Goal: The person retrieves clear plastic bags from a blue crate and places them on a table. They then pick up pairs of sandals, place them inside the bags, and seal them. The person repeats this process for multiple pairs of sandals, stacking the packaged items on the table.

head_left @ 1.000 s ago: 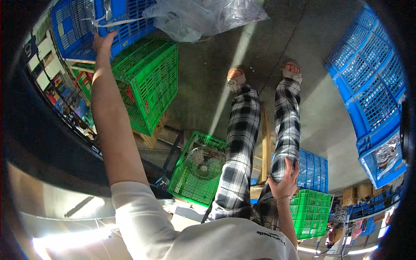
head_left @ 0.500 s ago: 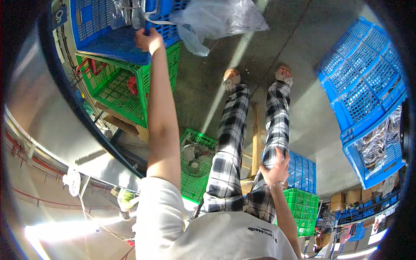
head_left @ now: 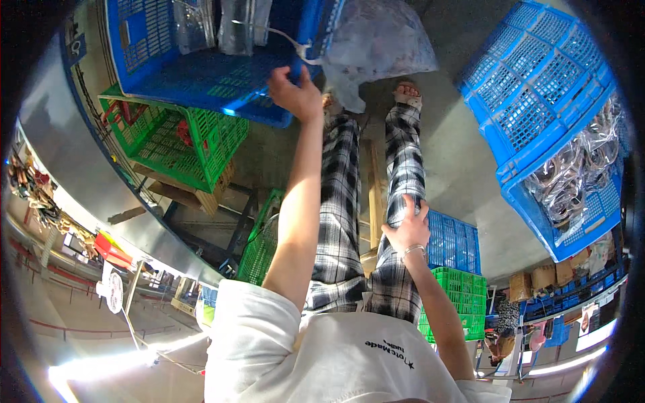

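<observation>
My left hand (head_left: 295,95) is curled over the near right rim of a blue plastic crate (head_left: 178,79), which sits on a green crate (head_left: 195,151). Inside the blue crate stand clear plastic packs (head_left: 235,30); their contents are hard to make out. A white cord (head_left: 279,35) runs from the packs over the crate's side, just above my left fingers. Beyond that side is a cloudy clear plastic bag (head_left: 383,43). My right hand (head_left: 408,232) rests on my checked trouser leg near the knee, fingers spread, holding nothing.
Stacked blue crates (head_left: 537,87) stand at the right, with bagged looped items (head_left: 571,168) in the lower one. Beside my right leg are a blue crate (head_left: 453,242) and a green crate (head_left: 457,302). A metal-edged table (head_left: 87,161) curves along the left.
The blue crate has slid rightward over the green crate with my left hand at its rim. The clear bag has shifted right too. My right hand stays on my leg.
</observation>
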The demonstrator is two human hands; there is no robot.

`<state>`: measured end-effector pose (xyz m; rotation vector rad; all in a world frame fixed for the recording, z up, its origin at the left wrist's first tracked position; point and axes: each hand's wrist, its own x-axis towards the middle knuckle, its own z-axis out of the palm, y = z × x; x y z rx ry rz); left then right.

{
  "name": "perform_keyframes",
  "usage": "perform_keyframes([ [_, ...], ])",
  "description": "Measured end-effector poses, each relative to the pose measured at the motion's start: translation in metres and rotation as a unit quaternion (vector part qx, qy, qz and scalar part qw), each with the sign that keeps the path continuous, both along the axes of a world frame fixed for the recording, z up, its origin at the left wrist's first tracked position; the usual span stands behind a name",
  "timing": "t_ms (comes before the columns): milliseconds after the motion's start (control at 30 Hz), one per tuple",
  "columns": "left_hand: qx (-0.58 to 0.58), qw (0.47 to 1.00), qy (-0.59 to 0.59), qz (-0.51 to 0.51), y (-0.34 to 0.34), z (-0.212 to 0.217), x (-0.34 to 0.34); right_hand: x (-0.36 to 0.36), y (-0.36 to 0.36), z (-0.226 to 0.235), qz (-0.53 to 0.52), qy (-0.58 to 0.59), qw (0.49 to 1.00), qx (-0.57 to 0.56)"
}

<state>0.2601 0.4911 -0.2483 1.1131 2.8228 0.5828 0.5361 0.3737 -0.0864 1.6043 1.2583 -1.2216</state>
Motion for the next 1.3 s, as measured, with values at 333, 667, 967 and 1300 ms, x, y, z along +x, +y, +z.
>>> perform_keyframes([
  [333,-0.018,0.943,-0.333,0.005,-0.005,-0.016,-0.036,-0.012,0.018,-0.006,-0.057,-0.01,0.998,-0.004],
  [667,-0.304,0.934,-0.179,-0.058,-0.025,-0.152,-0.232,-0.157,0.117,-0.015,-0.334,0.36,0.818,0.299],
  [967,-0.436,0.88,-0.012,-0.189,0.015,-0.129,-0.264,-0.414,0.159,-0.176,-0.558,0.402,0.71,0.152],
  [1300,-0.139,0.944,-0.288,0.087,-0.012,-0.2,-0.334,-0.424,0.16,-0.395,-0.252,0.014,0.931,0.264],
])
